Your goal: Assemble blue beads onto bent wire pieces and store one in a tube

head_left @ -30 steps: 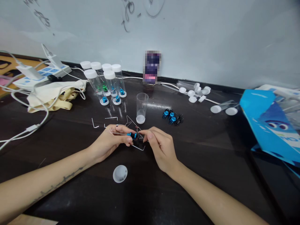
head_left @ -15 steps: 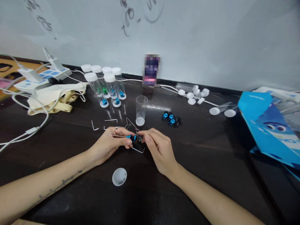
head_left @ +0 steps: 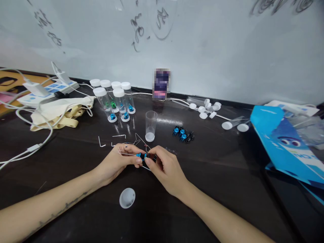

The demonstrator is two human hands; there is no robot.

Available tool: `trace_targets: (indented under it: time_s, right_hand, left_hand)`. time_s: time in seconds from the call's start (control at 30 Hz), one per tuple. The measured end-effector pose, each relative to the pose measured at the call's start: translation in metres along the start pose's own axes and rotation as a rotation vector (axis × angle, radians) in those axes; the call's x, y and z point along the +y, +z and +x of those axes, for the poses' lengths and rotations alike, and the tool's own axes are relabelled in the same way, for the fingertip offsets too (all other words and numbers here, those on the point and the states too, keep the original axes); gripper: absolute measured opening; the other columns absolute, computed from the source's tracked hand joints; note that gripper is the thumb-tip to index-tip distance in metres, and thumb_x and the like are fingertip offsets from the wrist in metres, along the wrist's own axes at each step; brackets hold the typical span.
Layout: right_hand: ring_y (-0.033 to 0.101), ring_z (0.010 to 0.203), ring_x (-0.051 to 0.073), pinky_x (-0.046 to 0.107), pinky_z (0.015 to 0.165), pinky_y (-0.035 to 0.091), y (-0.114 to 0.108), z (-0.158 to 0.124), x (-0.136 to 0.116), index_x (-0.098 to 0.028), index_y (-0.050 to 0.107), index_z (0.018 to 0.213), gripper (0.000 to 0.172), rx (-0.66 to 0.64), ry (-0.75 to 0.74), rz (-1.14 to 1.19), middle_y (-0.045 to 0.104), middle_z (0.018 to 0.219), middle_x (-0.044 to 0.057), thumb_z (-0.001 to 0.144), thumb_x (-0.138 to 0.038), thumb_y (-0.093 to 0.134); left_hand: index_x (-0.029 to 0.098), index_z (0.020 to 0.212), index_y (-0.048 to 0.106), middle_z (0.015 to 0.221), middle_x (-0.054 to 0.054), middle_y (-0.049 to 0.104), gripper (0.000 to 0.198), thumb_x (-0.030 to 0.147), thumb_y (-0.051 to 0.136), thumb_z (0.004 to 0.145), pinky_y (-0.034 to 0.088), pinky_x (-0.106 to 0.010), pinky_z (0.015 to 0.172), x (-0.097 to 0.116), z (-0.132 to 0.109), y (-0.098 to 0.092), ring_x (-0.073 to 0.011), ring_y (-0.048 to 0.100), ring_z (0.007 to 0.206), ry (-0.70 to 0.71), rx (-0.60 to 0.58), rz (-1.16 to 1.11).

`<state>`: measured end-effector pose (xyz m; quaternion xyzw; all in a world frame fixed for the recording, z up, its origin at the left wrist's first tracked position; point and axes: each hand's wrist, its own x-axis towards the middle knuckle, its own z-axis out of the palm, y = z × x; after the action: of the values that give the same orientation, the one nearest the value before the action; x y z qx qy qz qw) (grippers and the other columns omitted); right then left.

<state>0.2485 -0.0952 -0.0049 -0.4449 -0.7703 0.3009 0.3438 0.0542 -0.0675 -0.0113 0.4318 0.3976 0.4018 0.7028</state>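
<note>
Between the fingertips of my left hand (head_left: pixel 118 162) is a small blue-and-black metal part (head_left: pixel 142 156), with thin wire-like rods sticking out to its left. My right hand (head_left: pixel 168 168) pinches the part's right end, so that end is covered. Just beyond my fingers lie a bent thin wire (head_left: pixel 137 138) and L-shaped hex keys (head_left: pixel 118 136). An open clear tube (head_left: pixel 151 123) with a white base stands upright behind my hands. Nearer to me sits a small white cup (head_left: pixel 127 198) with tiny dark bits inside.
Capped clear tubes (head_left: pixel 101 96) holding blue or green parts stand at back left. More blue-and-black parts (head_left: pixel 182 134) lie right of the open tube. White caps (head_left: pixel 202 109) are scattered behind. A cloth bag (head_left: pixel 60 113) and cables lie left, a blue packet (head_left: pixel 268 125) right.
My right hand has moved slightly left and closed onto the part's right end, hiding the thin tips that showed there. The camera view has tilted up a little.
</note>
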Motion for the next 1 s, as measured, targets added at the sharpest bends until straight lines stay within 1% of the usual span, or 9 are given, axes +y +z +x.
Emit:
trace_targets:
  time_s: [0.1, 0.23, 0.43, 0.53, 0.6, 0.7, 0.77, 0.9, 1.0]
  right_hand:
    - [0.048, 0.058, 0.01, 0.024, 0.056, 0.037, -0.0002, -0.0001, 0.0002, -0.02, 0.055, 0.097, 0.01, 0.014, -0.016, 0.021, 0.06, 0.088, 0.0, 0.094, -0.029, 0.054]
    - [0.049, 0.059, 0.01, 0.024, 0.056, 0.038, 0.0002, 0.0001, 0.0008, -0.02, 0.055, 0.097, 0.008, 0.028, -0.033, 0.037, 0.06, 0.088, 0.0, 0.092, -0.027, 0.057]
    - [0.047, 0.056, 0.009, 0.023, 0.054, 0.037, -0.0002, -0.0001, 0.0015, -0.021, 0.055, 0.1, 0.015, 0.035, -0.027, 0.072, 0.06, 0.088, 0.0, 0.09, -0.031, 0.06]
    - [0.046, 0.055, 0.009, 0.024, 0.055, 0.037, -0.002, 0.0001, 0.0008, -0.02, 0.057, 0.102, 0.019, 0.008, 0.001, 0.087, 0.059, 0.084, -0.001, 0.096, -0.037, 0.052]
    - [0.048, 0.057, 0.01, 0.025, 0.057, 0.037, -0.0027, 0.0004, 0.0003, -0.019, 0.059, 0.097, 0.024, -0.003, 0.009, 0.075, 0.058, 0.078, -0.001, 0.099, -0.039, 0.046]
    - [0.048, 0.059, 0.011, 0.025, 0.058, 0.036, -0.0022, 0.0007, 0.0001, -0.018, 0.059, 0.088, 0.028, -0.003, 0.007, 0.041, 0.054, 0.072, -0.002, 0.099, -0.039, 0.045]
    - [0.047, 0.058, 0.011, 0.025, 0.057, 0.036, -0.0015, 0.0005, 0.0002, -0.019, 0.059, 0.088, 0.024, 0.001, 0.002, 0.034, 0.054, 0.073, -0.002, 0.098, -0.037, 0.048]
    - [0.047, 0.057, 0.01, 0.024, 0.056, 0.036, -0.0011, -0.0002, 0.0001, -0.019, 0.058, 0.095, 0.012, 0.011, -0.005, 0.049, 0.055, 0.08, -0.002, 0.095, -0.03, 0.054]
    - [0.047, 0.057, 0.009, 0.023, 0.055, 0.037, -0.0011, -0.0001, 0.0002, -0.019, 0.058, 0.096, 0.009, 0.016, -0.005, 0.066, 0.055, 0.081, -0.002, 0.093, -0.028, 0.056]
  left_hand:
    - [0.014, 0.077, 0.079, 0.064, -0.005, 0.074, 0.018, 0.011, 0.085, 0.06, 0.051, -0.018, 0.055, -0.0002, 0.0004, -0.0006, -0.0111, 0.063, 0.056, -0.005, 0.007, -0.014]
    - [0.014, 0.078, 0.079, 0.065, -0.005, 0.074, 0.019, 0.01, 0.084, 0.061, 0.051, -0.019, 0.054, -0.0021, 0.0013, -0.0029, -0.0119, 0.063, 0.056, -0.005, 0.007, -0.016]
    - [0.014, 0.079, 0.079, 0.067, -0.005, 0.074, 0.018, 0.01, 0.084, 0.062, 0.051, -0.02, 0.055, -0.0042, 0.0013, -0.0054, -0.0124, 0.063, 0.057, 0.005, 0.001, -0.015]
    - [0.014, 0.079, 0.079, 0.068, -0.005, 0.074, 0.019, 0.01, 0.084, 0.061, 0.051, -0.019, 0.055, -0.0027, 0.0011, -0.0035, -0.0117, 0.063, 0.057, -0.001, -0.005, -0.026]
    - [0.014, 0.078, 0.079, 0.066, -0.004, 0.074, 0.019, 0.01, 0.085, 0.06, 0.051, -0.019, 0.054, -0.0008, 0.0008, -0.0012, -0.011, 0.063, 0.056, -0.014, -0.006, -0.018]
    - [0.014, 0.076, 0.079, 0.063, -0.004, 0.073, 0.019, 0.012, 0.086, 0.058, 0.05, -0.018, 0.054, 0.0013, 0.0002, 0.0017, -0.0108, 0.062, 0.054, -0.016, -0.012, -0.003]
    - [0.015, 0.076, 0.079, 0.063, -0.004, 0.073, 0.018, 0.013, 0.086, 0.059, 0.05, -0.018, 0.053, 0.0015, 0.0001, 0.0021, -0.0109, 0.063, 0.054, -0.007, -0.016, -0.007]
    - [0.015, 0.076, 0.079, 0.064, -0.005, 0.074, 0.018, 0.011, 0.086, 0.059, 0.05, -0.019, 0.053, -0.0006, 0.0008, 0.0004, -0.0116, 0.064, 0.055, 0.001, -0.02, -0.028]
    - [0.015, 0.077, 0.079, 0.063, -0.004, 0.074, 0.019, 0.01, 0.085, 0.06, 0.05, -0.018, 0.053, -0.0027, 0.0018, -0.0013, -0.011, 0.063, 0.055, 0.008, -0.023, -0.041]
